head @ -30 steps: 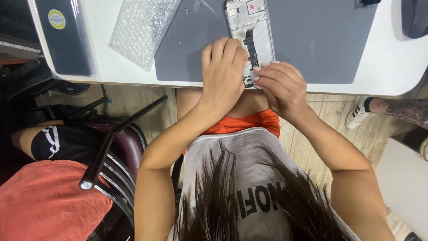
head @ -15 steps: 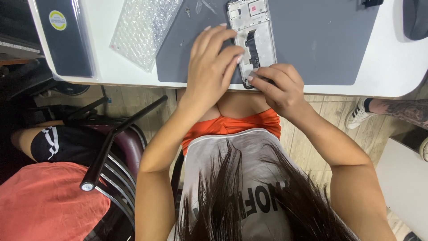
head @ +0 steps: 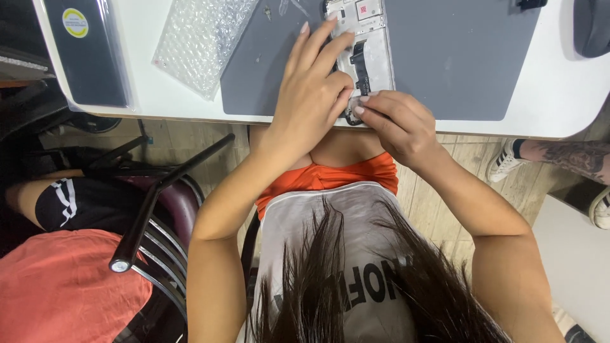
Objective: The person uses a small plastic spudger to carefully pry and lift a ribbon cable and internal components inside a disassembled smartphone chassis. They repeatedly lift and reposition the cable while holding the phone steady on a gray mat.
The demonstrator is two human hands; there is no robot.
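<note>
While both hands work at the near edge of the white bench (head: 559, 95), the opened white-framed phone chassis w/ exposed dark parts (head: 372, 47) lies on the grey rectangular work mat (head: 457, 57), partly under the left hand (head: 311, 95). Left hand rests flat on the chassis, fingers spread fwd, thumb meeting the right hand; not clenched, pressing rather than gripping. Right hand (head: 397, 124) sits just right of and nearer than the chassis's near end, fingertips (head: 363, 103) pinched on a small dark part there; what exactly it grips, can't tell.

Count: 1 chassis, 1 mat, 1 clear bubble-wrap sheet (head: 200, 41) near the mat's left edge, 1 dark flat rectangular device w/ round yellow sticker (head: 89, 54) at the bench's left end.

Chassis long axis runs near-to-far across the bench, slightly tilted, far end twd the far edge.
</note>
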